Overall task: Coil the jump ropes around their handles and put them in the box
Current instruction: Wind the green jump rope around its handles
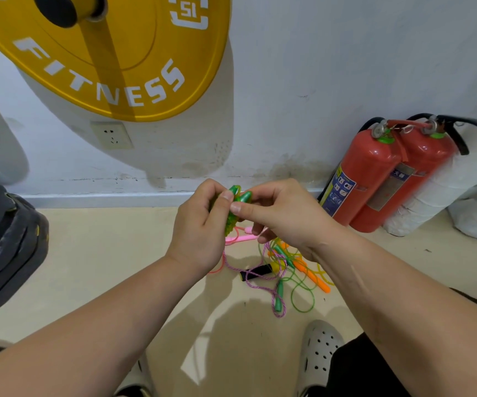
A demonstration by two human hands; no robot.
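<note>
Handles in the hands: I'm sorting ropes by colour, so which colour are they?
The handles are green; head view.

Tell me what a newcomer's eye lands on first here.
A yellow weight plate lettered FITNESS fills the upper left. At centre, the left hand and right hand hold a green jump rope wound on its handles, above a tangle of coloured ropes on the floor. Two red fire extinguishers stand at right.
</note>
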